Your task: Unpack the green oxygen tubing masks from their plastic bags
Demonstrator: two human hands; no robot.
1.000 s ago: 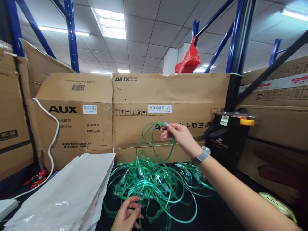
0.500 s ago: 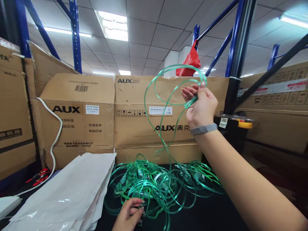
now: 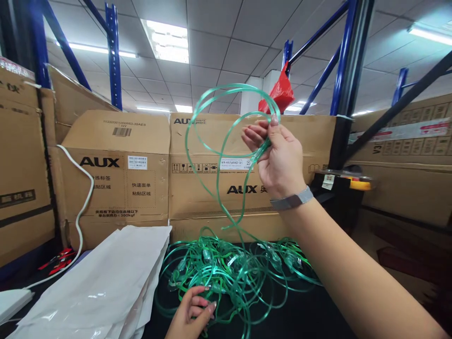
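My right hand [image 3: 280,153] is raised and closed around a loose coil of clear green plastic tubing [image 3: 219,165]. Its thumb presses the loops against the fingers, and a clear connector piece [image 3: 260,151] shows beside the palm. Strands from the coil hang down to a tangled heap of green tubing [image 3: 219,266] with clear plastic fittings [image 3: 206,254] among it. Low at the heap's front edge is my left hand [image 3: 192,313], its fingers curled in towards the thumb; what they pinch is hard to make out.
White plastic bags [image 3: 102,278] lie stacked on the left, near a white cable [image 3: 84,202]. Cardboard boxes [image 3: 197,197] stand behind the heap on the black surface [image 3: 282,315]. Blue rack posts [image 3: 113,61] rise at the sides, and a red bag [image 3: 278,94] hangs at the back.
My right hand has moved left and slightly down with the coil. The hanging loops have shifted left with it. My left hand stays nearly in place, its index finger a little more raised.
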